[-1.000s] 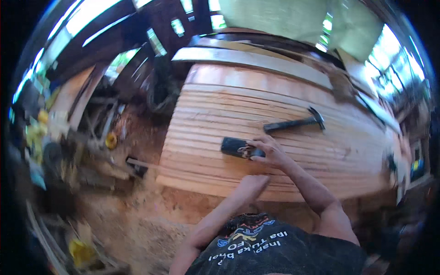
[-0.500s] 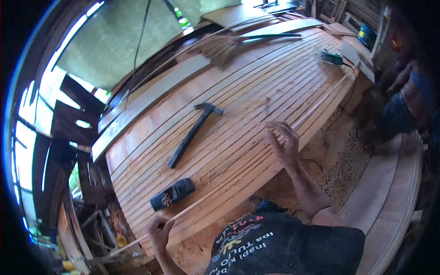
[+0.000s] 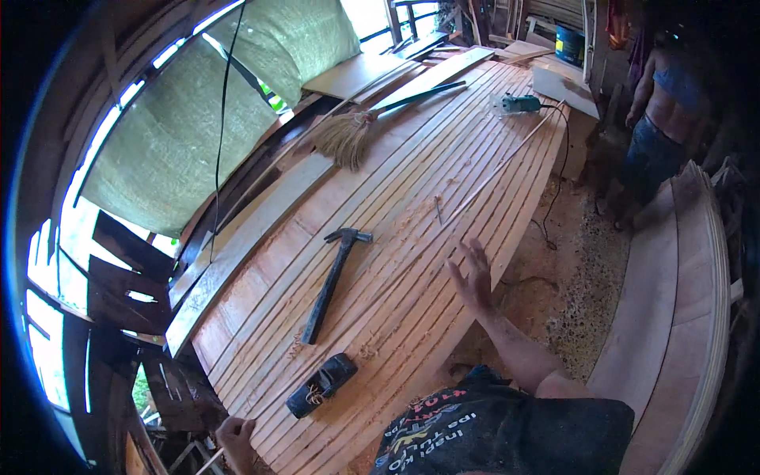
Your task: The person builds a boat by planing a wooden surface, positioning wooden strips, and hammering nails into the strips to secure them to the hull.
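Note:
A large curved panel of narrow wooden planks spreads before me, with gaps between the planks. My left hand is closed at its near left end, around a thin wooden strip whose end sticks out below the fist. The strip's far length lies across the planks. My right hand is open above the panel's right side, fingers spread and holding nothing. Between my hands lie a claw hammer and a dark hand plane with shavings on it. A nail is beyond my right hand.
A green corded power tool sits at the panel's far end. A straw broom and pale boards lie along the left side. Another person stands at far right. A curved wooden piece is at right; a blue container stands behind.
The strip has shifted leftward from the panel's right edge onto the planks. My right hand has spread its fingers. My view has tilted, putting the hammer and plane lower in the picture.

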`<action>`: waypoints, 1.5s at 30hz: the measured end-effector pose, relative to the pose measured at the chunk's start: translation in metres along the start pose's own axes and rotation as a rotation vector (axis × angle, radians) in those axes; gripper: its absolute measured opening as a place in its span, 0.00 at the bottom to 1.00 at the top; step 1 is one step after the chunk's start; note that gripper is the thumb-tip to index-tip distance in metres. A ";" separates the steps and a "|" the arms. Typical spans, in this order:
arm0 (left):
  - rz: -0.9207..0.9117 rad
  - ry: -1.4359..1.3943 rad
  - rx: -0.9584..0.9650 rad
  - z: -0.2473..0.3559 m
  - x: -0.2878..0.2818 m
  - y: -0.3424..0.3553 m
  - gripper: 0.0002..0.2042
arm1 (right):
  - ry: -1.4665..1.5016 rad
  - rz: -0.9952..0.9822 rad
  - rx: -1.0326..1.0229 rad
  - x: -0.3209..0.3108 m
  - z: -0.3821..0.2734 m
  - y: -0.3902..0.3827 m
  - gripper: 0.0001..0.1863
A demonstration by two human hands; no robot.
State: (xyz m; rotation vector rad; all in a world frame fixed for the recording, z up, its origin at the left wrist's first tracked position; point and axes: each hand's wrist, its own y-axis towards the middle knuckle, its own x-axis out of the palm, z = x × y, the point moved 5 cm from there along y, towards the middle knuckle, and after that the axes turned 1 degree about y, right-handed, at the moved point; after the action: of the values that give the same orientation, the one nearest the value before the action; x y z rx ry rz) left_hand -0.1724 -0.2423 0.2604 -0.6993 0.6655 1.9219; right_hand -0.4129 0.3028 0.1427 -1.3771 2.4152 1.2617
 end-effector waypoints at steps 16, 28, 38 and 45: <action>0.078 0.133 0.010 -0.055 -0.130 -0.038 0.15 | 1.129 -0.238 0.658 0.101 -0.088 -0.022 0.20; 0.245 0.267 0.215 -0.043 -0.124 -0.014 0.08 | 1.372 -0.414 0.683 0.154 -0.213 0.014 0.15; 0.234 0.328 0.309 -0.041 -0.020 0.103 0.11 | 0.551 -0.261 0.129 0.129 -0.098 -0.037 0.24; 0.131 0.234 0.489 -0.059 0.089 0.220 0.07 | -0.050 -0.350 -0.263 0.075 -0.049 -0.065 0.25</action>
State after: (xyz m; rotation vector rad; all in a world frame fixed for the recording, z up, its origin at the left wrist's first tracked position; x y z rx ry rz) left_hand -0.3941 -0.3186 0.1910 -0.5793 1.3013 1.7050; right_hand -0.3934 0.2016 0.1016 -1.7168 1.9136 1.5275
